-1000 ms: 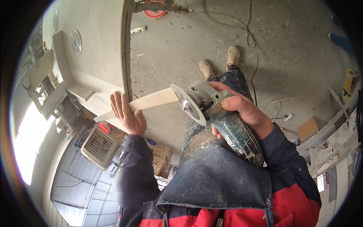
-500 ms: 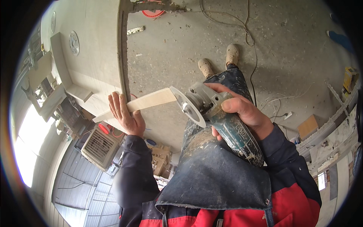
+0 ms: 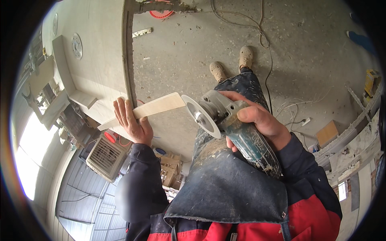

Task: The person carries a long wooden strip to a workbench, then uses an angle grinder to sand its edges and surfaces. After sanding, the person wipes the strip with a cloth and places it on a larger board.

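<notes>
My right hand (image 3: 263, 122) is wrapped round the teal and grey body of an angle grinder (image 3: 251, 146), thumb on top near its metal head. Its thin pale disc (image 3: 203, 120) faces left, close beside the free end of a narrow, light-coloured strip (image 3: 161, 105). Whether disc and strip touch, I cannot tell. My left hand (image 3: 132, 122) lies flat across the strip at the edge of a pale worktop (image 3: 100, 52), fingers stretched out and thumb to the side. The strip sticks out past that edge over the floor.
An L-shaped pale piece (image 3: 66, 68) and a round metal disc (image 3: 76, 45) lie on the worktop. A slatted beige box unit (image 3: 105, 158) stands at the lower left. Cables (image 3: 261, 30) run over the dusty floor beyond my shoes (image 3: 246, 57). Another person's leg (image 3: 360, 41) shows far right.
The grinder has shifted slightly right and toward me, so its disc sits a little farther from the strip's end. My left hand keeps its place on the strip.
</notes>
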A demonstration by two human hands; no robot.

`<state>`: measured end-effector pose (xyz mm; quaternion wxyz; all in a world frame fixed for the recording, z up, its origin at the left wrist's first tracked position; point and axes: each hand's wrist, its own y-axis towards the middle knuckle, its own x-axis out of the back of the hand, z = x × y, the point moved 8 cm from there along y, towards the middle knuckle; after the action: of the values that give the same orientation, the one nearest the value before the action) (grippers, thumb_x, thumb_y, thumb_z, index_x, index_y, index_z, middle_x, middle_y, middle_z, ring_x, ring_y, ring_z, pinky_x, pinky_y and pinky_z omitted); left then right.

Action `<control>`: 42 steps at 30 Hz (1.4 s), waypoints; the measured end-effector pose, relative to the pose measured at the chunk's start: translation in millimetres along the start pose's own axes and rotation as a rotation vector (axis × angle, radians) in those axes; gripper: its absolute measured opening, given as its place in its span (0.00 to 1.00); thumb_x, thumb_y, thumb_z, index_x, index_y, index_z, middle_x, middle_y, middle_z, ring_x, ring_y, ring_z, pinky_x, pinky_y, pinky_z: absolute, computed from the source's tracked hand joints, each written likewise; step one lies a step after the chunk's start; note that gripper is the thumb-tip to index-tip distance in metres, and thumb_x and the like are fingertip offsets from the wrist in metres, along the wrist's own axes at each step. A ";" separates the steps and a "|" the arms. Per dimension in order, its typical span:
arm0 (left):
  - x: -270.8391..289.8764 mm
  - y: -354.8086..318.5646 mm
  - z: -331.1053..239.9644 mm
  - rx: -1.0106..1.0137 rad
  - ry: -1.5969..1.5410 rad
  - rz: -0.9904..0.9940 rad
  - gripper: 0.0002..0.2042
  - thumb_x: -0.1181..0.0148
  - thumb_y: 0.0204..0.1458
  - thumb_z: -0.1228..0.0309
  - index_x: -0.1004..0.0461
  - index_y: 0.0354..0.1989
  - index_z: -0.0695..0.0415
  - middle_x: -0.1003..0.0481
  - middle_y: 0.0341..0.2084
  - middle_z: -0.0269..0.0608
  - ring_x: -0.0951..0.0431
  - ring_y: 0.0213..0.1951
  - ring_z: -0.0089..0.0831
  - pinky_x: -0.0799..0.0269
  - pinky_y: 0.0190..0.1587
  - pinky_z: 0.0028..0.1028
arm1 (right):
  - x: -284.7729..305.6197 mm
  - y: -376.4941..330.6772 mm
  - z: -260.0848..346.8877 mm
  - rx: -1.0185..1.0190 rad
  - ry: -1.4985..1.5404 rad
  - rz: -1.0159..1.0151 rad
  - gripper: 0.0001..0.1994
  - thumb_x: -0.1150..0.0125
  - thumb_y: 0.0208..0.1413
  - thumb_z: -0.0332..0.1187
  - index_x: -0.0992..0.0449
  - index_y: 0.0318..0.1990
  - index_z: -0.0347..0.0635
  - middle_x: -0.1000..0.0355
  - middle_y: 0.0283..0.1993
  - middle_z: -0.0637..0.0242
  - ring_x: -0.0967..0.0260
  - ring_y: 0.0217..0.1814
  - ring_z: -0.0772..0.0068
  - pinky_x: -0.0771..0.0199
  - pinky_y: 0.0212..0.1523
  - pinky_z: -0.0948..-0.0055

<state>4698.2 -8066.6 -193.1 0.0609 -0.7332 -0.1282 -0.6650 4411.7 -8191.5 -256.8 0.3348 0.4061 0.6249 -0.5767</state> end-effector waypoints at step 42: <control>-1.6 -3.0 0.3 -0.012 0.013 -0.005 0.32 0.55 0.71 0.50 0.35 0.71 0.65 0.38 0.73 0.58 0.46 0.77 0.59 0.55 0.77 0.55 | 3.4 -0.6 -6.1 -0.013 -0.021 -0.011 0.38 0.41 0.61 0.40 0.46 0.77 0.41 0.25 0.51 0.52 0.18 0.32 0.63 0.12 0.32 0.66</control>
<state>4697.6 -8063.8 -195.0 0.0555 -0.7288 -0.1257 -0.6708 4410.0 -8185.0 -258.9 0.3409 0.3942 0.6274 -0.5786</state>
